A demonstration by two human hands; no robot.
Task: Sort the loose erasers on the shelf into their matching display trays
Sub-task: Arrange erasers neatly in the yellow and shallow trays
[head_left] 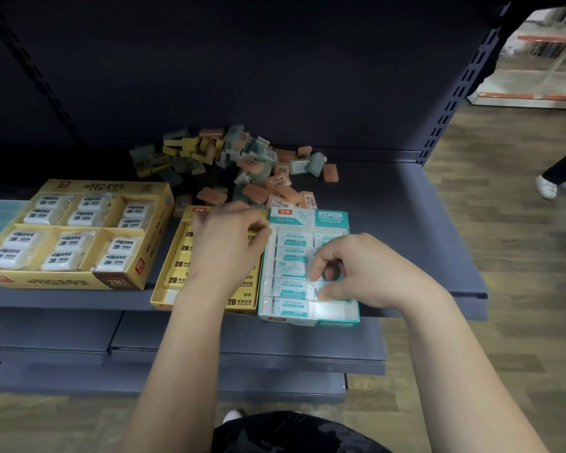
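One eraser point(332, 282) in the teal tray point(307, 214) sits pinched in our right hand point(356, 269); left hand point(226, 243) curls beside, hold unclear.

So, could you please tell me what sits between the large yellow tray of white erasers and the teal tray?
The head view shows a narrower yellow tray of 2B erasers, the left hand over it, and a bare strip of shelf.

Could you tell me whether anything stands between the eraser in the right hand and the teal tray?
Nothing visible does. The right hand pinches a teal-wrapped eraser directly over the right column of the teal tray, which shows bare space at its front end. The left hand sits aside over the yellow tray.
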